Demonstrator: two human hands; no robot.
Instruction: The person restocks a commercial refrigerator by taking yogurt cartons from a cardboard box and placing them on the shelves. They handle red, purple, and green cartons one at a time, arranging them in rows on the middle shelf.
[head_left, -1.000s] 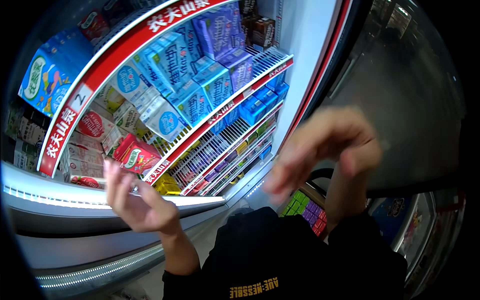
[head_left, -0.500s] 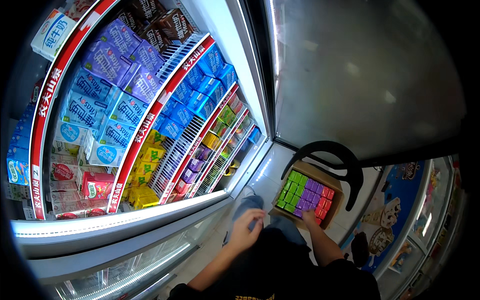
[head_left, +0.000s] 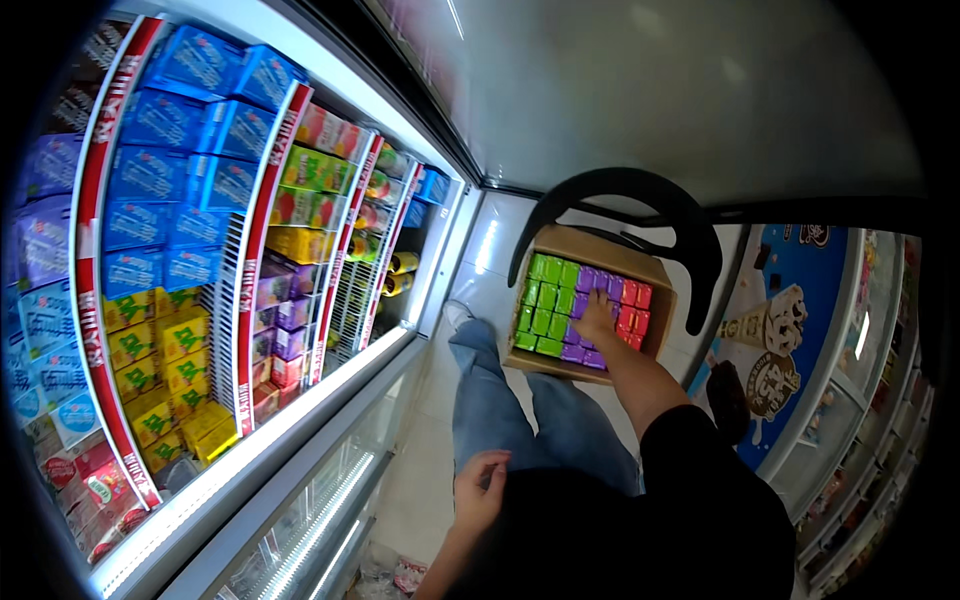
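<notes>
My right hand [head_left: 597, 318] reaches into an open cardboard box [head_left: 659, 279] and rests with outstretched fingers on small purple packs [head_left: 584, 283]. Its fingertips touch the tops of the packs, and no pack is lifted. Green packs [head_left: 545, 297] fill the left side of the box, and red packs [head_left: 634, 293] stand in rows on the right. Beside my left thigh, my left hand [head_left: 481, 492] hangs with loosely bent fingers, thumb apart, and nothing in it.
An open fridge with shelves of blue cartons [head_left: 158, 170], yellow packs [head_left: 145, 345] and purple packs [head_left: 290, 312] stands at left. A black curved chair back [head_left: 697, 250] arches around the box. The glass door [head_left: 640, 100] spans the far side. An ice-cream freezer [head_left: 800, 330] is at right.
My view has shifted down and toward the box. My right hand has moved from the box's near edge to farther in over the purple packs. My left hand has dropped lower beside my thigh.
</notes>
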